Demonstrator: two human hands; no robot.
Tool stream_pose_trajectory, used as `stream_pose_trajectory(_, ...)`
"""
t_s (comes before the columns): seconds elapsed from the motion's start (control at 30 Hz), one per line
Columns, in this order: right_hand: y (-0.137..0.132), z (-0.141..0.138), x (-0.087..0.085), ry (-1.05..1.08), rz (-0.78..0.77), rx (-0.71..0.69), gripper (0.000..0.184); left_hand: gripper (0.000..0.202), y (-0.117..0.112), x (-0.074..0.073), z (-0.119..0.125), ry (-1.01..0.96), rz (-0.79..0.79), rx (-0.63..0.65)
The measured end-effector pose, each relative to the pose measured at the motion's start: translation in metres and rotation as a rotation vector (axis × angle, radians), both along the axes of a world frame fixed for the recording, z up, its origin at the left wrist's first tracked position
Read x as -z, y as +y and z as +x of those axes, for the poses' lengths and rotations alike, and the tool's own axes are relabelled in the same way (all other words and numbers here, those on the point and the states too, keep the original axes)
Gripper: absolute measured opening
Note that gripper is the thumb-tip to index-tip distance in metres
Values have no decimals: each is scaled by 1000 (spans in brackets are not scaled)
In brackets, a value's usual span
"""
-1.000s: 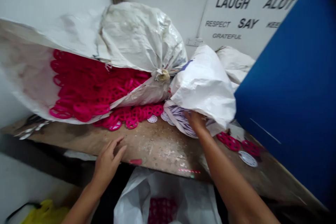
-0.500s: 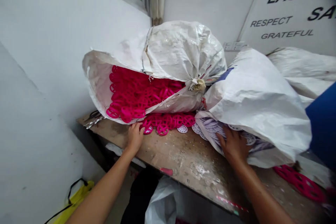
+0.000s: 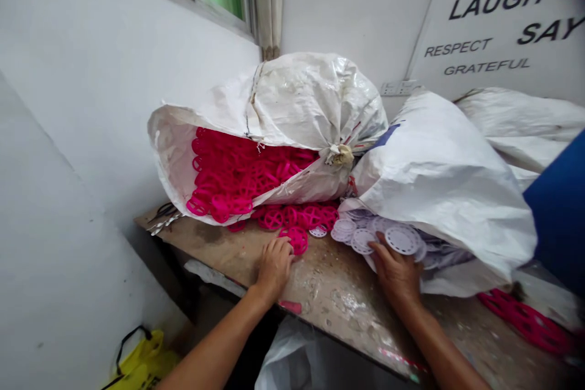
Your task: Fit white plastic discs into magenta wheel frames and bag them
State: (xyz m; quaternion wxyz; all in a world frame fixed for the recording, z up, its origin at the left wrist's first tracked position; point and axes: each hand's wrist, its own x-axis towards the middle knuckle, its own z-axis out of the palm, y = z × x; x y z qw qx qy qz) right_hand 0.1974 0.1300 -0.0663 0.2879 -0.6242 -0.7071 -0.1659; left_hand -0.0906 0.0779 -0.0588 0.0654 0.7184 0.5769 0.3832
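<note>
My left hand (image 3: 274, 268) is above the table front with its fingers closed on a pink openwork plastic disc (image 3: 298, 241). Behind it, more pink discs (image 3: 315, 216) lie in a row along the foot of a white woven sack (image 3: 315, 97), whose torn side shows a heap of the same pink pieces. My right hand (image 3: 398, 277) grips a white disc (image 3: 403, 239) with a ring of small slots, at the mouth of a second white sack (image 3: 457, 170). Loose white discs (image 3: 347, 228) spill out around that hand.
The worn wooden table (image 3: 329, 280) has a red scrap (image 3: 290, 306) near its front edge. Scissors (image 3: 165, 211) lie at the left corner. Pink pieces (image 3: 525, 320) and a blue surface (image 3: 557, 213) are at the right. A yellow bag (image 3: 141, 359) stands below.
My left hand has moved right and toward me from the sack's edge, now with a pink disc. My right hand has drawn back slightly from among the white discs, with one in its fingers.
</note>
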Motion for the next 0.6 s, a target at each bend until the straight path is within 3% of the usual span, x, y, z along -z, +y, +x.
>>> stream_pose_trajectory(0.17, -14, -22, 5, 56, -121, -223, 23, 16, -5, 0, 24, -179, -41, 143)
stream_pose_trajectory(0.27, -23, -34, 1, 87, -208, -381, 19, 8, -5, -1, 27, -373, -62, 133)
stream_pose_trajectory(0.33, -26, -39, -5, 159, -248, -402, 17, 5, -7, -1, 27, -535, -84, 85)
stream_pose_trajectory(0.47, -24, -45, -18, 508, -305, -373, 17, 16, -13, 0, 28, -873, -171, 1)
stream_pose_trajectory(0.6, -23, -44, -26, 642, -309, -337, 24, 24, -23, -1, 32, -1148, -292, 27)
